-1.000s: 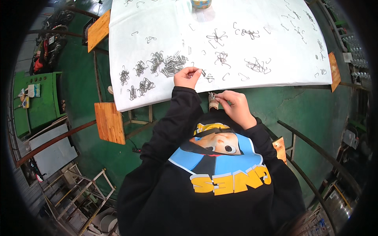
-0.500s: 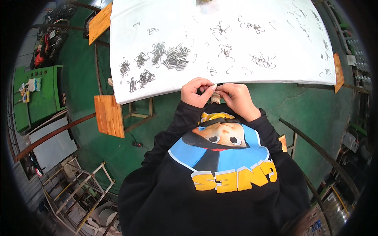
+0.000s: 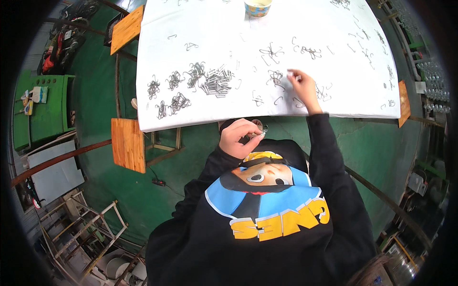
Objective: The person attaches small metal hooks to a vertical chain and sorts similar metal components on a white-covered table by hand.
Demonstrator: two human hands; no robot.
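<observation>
My left hand (image 3: pixel 240 137) is just off the table's near edge, in front of my chest. Its thumb and index finger pinch a small shiny metal piece (image 3: pixel 265 129), too small to make out fully. Over the white table (image 3: pixel 205 24) my right hand (image 3: pixel 304 89) reaches forward with thumb and index finger slightly apart, and nothing shows between them. Just left of its fingertips lies a small tangle of thin dark wire hooks (image 3: pixel 275 77). Another group of wire hooks (image 3: pixel 323 91) lies partly behind that hand.
Left of centre is a pile of short metal pieces (image 3: pixel 217 82), with several heaps of dark wire hooks (image 3: pixel 179 102) beside it. A patterned tub (image 3: pixel 258 8) stands at the far edge of view. Wooden stools (image 3: pixel 129 145) flank the table.
My right hand has left my left hand and moved forward and right over the table. My left hand stays near my chest, still pinching. More of the table's far part shows.
</observation>
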